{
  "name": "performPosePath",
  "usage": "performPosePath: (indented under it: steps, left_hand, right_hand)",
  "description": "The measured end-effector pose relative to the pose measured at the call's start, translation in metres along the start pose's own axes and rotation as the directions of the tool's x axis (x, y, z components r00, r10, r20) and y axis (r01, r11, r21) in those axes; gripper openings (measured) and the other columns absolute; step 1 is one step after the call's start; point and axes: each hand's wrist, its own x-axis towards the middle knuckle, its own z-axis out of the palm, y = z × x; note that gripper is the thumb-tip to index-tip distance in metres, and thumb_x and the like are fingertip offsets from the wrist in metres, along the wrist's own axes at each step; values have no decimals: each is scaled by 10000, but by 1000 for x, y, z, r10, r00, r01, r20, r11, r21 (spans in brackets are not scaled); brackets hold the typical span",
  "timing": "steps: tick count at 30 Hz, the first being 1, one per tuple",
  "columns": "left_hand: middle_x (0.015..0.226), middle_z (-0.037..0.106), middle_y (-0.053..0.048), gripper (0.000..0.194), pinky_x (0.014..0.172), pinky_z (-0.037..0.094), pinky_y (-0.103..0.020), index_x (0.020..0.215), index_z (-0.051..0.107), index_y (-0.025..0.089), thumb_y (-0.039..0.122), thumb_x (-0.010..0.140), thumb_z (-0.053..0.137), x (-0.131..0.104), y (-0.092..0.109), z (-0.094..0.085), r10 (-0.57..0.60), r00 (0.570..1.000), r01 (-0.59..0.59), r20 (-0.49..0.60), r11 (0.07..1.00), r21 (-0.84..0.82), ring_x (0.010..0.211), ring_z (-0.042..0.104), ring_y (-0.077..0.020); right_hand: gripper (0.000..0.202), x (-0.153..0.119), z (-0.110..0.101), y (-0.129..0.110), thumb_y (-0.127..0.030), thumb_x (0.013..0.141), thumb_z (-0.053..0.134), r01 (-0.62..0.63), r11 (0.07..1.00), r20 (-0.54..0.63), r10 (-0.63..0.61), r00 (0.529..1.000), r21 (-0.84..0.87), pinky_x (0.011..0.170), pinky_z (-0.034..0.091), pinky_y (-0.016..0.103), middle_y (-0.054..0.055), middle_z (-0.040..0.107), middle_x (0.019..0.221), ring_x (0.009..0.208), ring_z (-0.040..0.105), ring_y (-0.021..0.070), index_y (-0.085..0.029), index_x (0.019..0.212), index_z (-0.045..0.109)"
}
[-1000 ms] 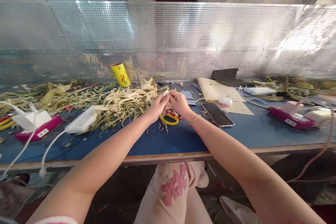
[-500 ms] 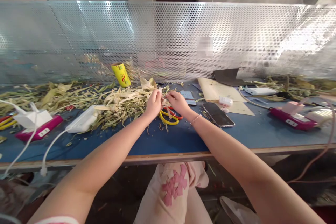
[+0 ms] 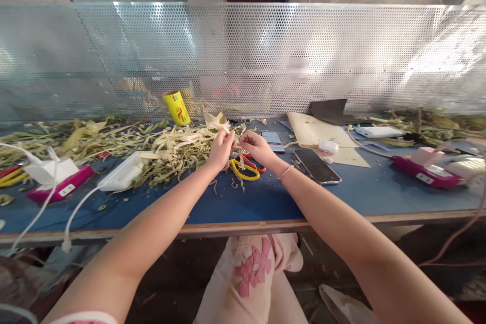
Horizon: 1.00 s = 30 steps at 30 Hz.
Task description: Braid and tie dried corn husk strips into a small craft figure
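Observation:
My left hand [image 3: 221, 149] is closed in a pinch at the right edge of a heap of dry, pale-green leaf strips [image 3: 178, 147]. A broad cream-coloured husk piece [image 3: 215, 121] shows just above its fingers. Close beside it, my right hand [image 3: 258, 148] has thumb and fingers pinched together. A thin pale husk strip [image 3: 240, 150] shows between the two hands; how far it runs inside the fingers is hidden. Scissors with yellow and red handles [image 3: 246, 176] lie directly below the hands, their blades out of sight.
A yellow cardboard tube [image 3: 176, 108] stands tilted by the perforated metal screen [image 3: 258, 50]. On the right lie a phone [image 3: 317, 166], beige paper [image 3: 311, 129] and a magenta power strip [image 3: 425, 173]. Another power strip [image 3: 61, 185] and a white power bank [image 3: 120, 173] sit left, with trailing cables.
The view has shifted very slightly. Both hands stay in nearly the same place above the scissors, their fingers moving only a little.

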Motion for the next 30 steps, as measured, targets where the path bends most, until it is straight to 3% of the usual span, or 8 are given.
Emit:
performPosePath:
  steps: [3, 12, 15, 19, 23, 27, 30]
  left_hand:
    - [484, 387, 49, 305, 490, 333, -227, 649, 440, 184, 462, 755, 511, 0, -1, 1, 9, 998, -10, 57, 1000, 21, 478, 408, -91]
    - [461, 401, 59, 216, 447, 321, -215, 658, 443, 181, 347, 787, 486, 7, -11, 4, -16, 1000, 16, -1, 1000, -20, 406, 393, -78]
    - [469, 420, 53, 187, 444, 329, -213, 651, 441, 180, 305, 782, 488, 6, -7, 3, -15, 1000, 15, -27, 1000, -2, 411, 410, -80]
    - [507, 447, 46, 156, 470, 362, -211, 681, 454, 182, 300, 774, 497, 4, -2, 1, 19, 993, -16, -115, 1000, 25, 447, 450, -84]
    - [580, 467, 39, 135, 483, 385, -207, 729, 444, 188, 305, 781, 487, 2, 0, 1, 52, 986, -51, -157, 999, 12, 489, 490, -85]
    - [618, 483, 28, 115, 504, 406, -216, 756, 452, 189, 295, 794, 471, 0, 3, 1, 82, 989, -74, -122, 995, 69, 509, 496, -86]
    - [593, 472, 31, 97, 497, 402, -220, 773, 452, 195, 286, 800, 467, -3, 6, 2, 75, 993, -66, -91, 994, 92, 487, 475, -85]
  right_hand:
    - [103, -1, -2, -1, -265, 684, 464, 19, 1000, -2, -19, 1000, -22, 552, 313, 233, -53, 438, 595, 550, 387, 83, -174, 723, 492]
    - [119, -1, -3, 0, -253, 727, 442, 22, 991, -26, -26, 999, -132, 532, 295, 230, -65, 369, 559, 527, 356, 91, -182, 806, 497]
    - [103, 1, -4, 3, -254, 712, 487, 54, 967, -145, -93, 985, -249, 630, 366, 264, -1, 476, 713, 669, 441, 128, -191, 793, 480]
    - [146, 1, -9, 1, -258, 691, 558, 73, 883, -306, -236, 922, -463, 820, 357, 372, 64, 517, 874, 860, 454, 194, -198, 804, 489]
    - [119, -2, -11, -7, -267, 771, 476, 112, 847, -226, -262, 938, -519, 853, 332, 379, 39, 532, 738, 785, 478, 180, -199, 679, 506]
    - [180, -4, -7, -12, -263, 795, 417, 136, 891, -145, -217, 965, -433, 743, 380, 298, 44, 538, 718, 728, 490, 157, -188, 702, 552]
    - [247, -4, -3, -11, -319, 801, 402, 73, 918, -130, -134, 982, -390, 687, 383, 277, 29, 531, 662, 694, 490, 149, -183, 653, 545]
